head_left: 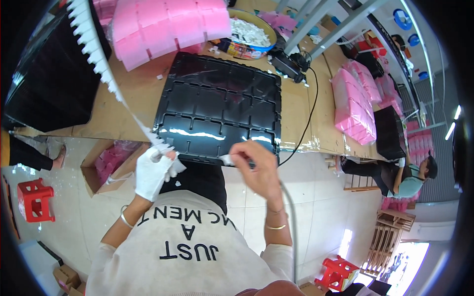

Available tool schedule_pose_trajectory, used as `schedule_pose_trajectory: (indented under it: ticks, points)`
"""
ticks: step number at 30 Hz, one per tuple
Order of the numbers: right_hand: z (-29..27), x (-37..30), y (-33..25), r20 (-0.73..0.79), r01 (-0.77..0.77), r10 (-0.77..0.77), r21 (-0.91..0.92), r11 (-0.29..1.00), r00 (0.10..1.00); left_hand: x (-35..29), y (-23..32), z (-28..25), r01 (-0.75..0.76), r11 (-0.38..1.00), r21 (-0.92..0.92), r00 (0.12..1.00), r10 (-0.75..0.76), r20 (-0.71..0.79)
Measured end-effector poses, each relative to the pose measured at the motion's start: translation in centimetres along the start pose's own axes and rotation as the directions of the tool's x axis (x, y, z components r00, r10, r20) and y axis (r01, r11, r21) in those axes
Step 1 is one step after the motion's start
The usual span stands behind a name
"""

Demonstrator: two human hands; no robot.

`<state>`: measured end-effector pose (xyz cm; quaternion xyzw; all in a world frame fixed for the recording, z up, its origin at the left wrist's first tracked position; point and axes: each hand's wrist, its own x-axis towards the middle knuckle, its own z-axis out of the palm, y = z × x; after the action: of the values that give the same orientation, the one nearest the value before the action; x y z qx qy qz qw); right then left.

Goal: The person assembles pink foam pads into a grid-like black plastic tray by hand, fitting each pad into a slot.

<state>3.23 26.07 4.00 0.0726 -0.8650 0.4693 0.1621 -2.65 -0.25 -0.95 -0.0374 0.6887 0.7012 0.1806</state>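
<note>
My left hand [150,171], in a white glove with bare fingertips, is closed on the lower end of a long white strip [101,64]. The strip has a toothed edge and runs up past the upper left of the view. A black plastic tray [222,101] with several shallow compartments lies on the table in front of me. At its near edge my bare right hand [256,165] pinches a small white piece [227,159], which looks like a tab of the same material. Whether that piece touches the tray I cannot tell.
Pink wrapped stacks [170,27] stand behind the tray. A round tub [249,34] holds white scraps; a black device [291,64] with a cable sits nearby. Large black trays [49,74] stand at left. Another person [412,180] is at right. Red stools [35,200] stand on the floor.
</note>
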Motion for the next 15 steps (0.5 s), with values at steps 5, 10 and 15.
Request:
schedule_pose_trajectory:
  ticks: [5, 10, 15]
  points:
    - [-8.4, -2.2, 3.5, 0.099, -0.113, 0.158, -0.359, 0.926, 0.982, -0.2, -4.4, -2.1, -0.036, 0.964, 0.265, 0.999, 0.045, -0.028]
    - [-8.5, -1.7, 6.2, 0.198, -0.036, 0.160, -0.516, 0.856, 0.967, -1.0, -6.7, -1.9, 0.027, 0.955, 0.295, 0.999, -0.018, -0.033]
    - [-7.5, -1.5, 8.0, 0.180, -0.003, 0.130, -0.578, 0.816, 0.975, -0.5, -7.9, -1.0, -0.056, 0.966, 0.253, 0.998, 0.054, 0.014]
